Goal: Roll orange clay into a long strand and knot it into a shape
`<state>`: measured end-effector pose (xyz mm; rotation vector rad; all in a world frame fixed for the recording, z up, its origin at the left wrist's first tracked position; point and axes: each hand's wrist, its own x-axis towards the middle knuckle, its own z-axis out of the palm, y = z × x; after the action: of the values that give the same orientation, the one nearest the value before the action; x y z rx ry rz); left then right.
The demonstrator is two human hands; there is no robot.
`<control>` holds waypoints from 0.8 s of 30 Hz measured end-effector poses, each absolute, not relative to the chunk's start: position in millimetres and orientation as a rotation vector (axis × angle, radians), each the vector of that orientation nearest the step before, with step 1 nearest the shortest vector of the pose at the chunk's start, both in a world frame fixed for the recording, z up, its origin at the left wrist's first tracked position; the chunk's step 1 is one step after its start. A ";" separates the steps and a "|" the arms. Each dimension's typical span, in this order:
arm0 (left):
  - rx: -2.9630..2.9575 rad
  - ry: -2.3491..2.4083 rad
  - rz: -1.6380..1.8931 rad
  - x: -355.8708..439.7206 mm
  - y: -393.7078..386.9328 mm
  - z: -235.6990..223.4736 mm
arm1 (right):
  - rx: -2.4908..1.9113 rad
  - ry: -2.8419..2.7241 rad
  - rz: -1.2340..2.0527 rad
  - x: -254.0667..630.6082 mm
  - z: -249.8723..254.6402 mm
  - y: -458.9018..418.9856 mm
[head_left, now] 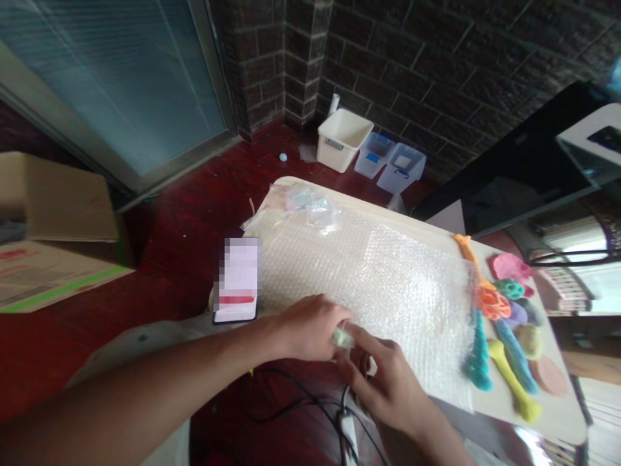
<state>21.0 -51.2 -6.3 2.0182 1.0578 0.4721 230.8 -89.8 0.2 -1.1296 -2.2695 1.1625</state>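
Near the table's front edge, my left hand (pixel 315 329) has its fingers curled around a small pale-green, partly see-through thing (pixel 342 337). My right hand (pixel 383 375) meets it from the right, thumb and fingers pinched at the same thing. Its kind is hard to make out, since fingers cover most of it. Beneath and beyond the hands a sheet of bubble wrap (pixel 339 265) lies flat over the table. To the left of my left hand rests a phone (pixel 237 310) with a lit screen, partly pixelated.
Colourful toys, among them a yellow bone (pixel 517 382) and a teal twisted stick (pixel 479 353), lie at the table's right end. Clear plastic bags (pixel 315 207) sit at the far left corner. Black cables (pixel 310 398) hang below. A cardboard box (pixel 68 200) and bins (pixel 342 142) stand around.
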 end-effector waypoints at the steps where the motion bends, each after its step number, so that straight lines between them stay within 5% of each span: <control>1: 2.028 1.073 0.446 20.5 -51.2 -6.7 | -1.175 -2.358 1.076 228.7 1.7 -89.5; 4: 2.043 1.123 0.402 19.7 -52.6 -6.2 | -1.238 -2.464 0.941 222.4 5.8 -89.0; 11: 1.990 1.040 0.354 19.5 -56.7 2.3 | -1.055 -2.178 1.532 219.4 7.0 -88.4; 24: 2.098 1.158 0.479 17.6 -45.9 4.1 | -0.997 -2.093 0.908 235.6 5.9 -90.5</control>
<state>17.6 -45.9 4.1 2.0982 1.1577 0.4794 235.6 -90.5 5.9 -0.9967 -2.0930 0.9077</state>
